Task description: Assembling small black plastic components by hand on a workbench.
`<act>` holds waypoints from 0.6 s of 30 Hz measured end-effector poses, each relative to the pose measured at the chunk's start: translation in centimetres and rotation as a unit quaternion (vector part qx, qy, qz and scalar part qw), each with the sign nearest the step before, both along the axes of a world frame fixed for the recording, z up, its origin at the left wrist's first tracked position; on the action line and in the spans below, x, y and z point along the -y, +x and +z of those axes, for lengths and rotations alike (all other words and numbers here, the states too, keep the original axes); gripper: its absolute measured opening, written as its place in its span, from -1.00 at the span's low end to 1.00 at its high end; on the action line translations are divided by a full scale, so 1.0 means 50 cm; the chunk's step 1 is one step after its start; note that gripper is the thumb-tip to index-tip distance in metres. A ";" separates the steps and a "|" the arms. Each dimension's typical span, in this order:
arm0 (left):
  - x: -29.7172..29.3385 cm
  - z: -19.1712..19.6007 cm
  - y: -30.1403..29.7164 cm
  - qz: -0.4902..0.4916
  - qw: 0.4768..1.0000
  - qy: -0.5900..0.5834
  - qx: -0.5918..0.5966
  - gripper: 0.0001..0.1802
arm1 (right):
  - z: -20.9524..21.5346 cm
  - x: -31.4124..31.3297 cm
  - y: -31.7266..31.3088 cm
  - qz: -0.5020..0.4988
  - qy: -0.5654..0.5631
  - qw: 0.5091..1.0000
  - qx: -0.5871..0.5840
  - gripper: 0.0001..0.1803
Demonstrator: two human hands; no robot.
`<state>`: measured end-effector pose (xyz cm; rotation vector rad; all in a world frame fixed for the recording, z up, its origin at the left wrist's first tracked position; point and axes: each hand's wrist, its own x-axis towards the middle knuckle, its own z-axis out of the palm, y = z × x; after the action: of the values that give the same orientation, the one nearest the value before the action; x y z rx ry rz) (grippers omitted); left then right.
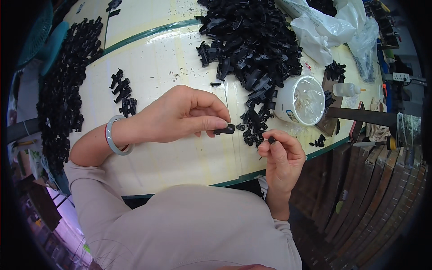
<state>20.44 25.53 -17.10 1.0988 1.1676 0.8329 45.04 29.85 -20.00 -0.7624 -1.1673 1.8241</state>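
Head view: the left hand (180, 114) has its fingers pressed together on a small flat black plastic clip (225, 130), thumb below and forefinger on top, so the clip sticks out to the right of the fingertips, just above the cream-coloured table (180, 157). The right hand (281, 157) pinches a tiny black round plastic piece (272, 140) between thumb and forefinger; that piece is near the clip, on its right and a little lower, not touching it. A pale jade-coloured bangle (113, 135) sits on the left wrist, well left of the clip. Just right of the clip lies a scatter of small black plastic parts (252, 128), running up into a large heap of black plastic parts (252, 40) beyond the clip. A white round tub covered with clear film (300, 100) stands right of the clip, beside the scatter. A second long heap of black parts (67, 81) lies far left of the clip.
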 end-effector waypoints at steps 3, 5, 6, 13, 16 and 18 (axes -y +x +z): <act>-0.005 0.001 0.001 0.014 0.995 -0.092 0.044 -0.86 | -0.001 0.000 -0.002 -0.021 -0.019 1.000 -0.001 -0.79; -0.007 0.004 -0.001 0.012 0.990 -0.120 0.077 -0.84 | -0.005 -0.004 0.000 -0.013 -0.019 1.000 -0.006 -0.80; -0.008 0.003 0.000 0.015 0.990 -0.122 0.076 -0.84 | -0.006 -0.006 0.002 -0.005 -0.018 1.000 -0.011 -0.80; -0.006 -0.028 -0.003 -0.012 0.988 -0.062 0.137 -0.76 | 0.039 -0.024 0.018 -0.066 0.190 0.972 0.119 -0.79; 0.000 -0.028 -0.002 0.008 0.990 -0.038 0.138 -0.72 | 0.065 -0.075 0.015 -0.179 0.495 0.780 0.340 -0.73; -0.002 -0.004 -0.007 0.012 0.990 -0.100 0.100 -0.66 | 0.080 -0.106 0.008 -0.147 0.559 0.716 0.392 -0.73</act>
<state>20.11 25.63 -17.31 0.8198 1.0708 0.8065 45.46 35.13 -15.98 -0.8650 -2.1703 0.2035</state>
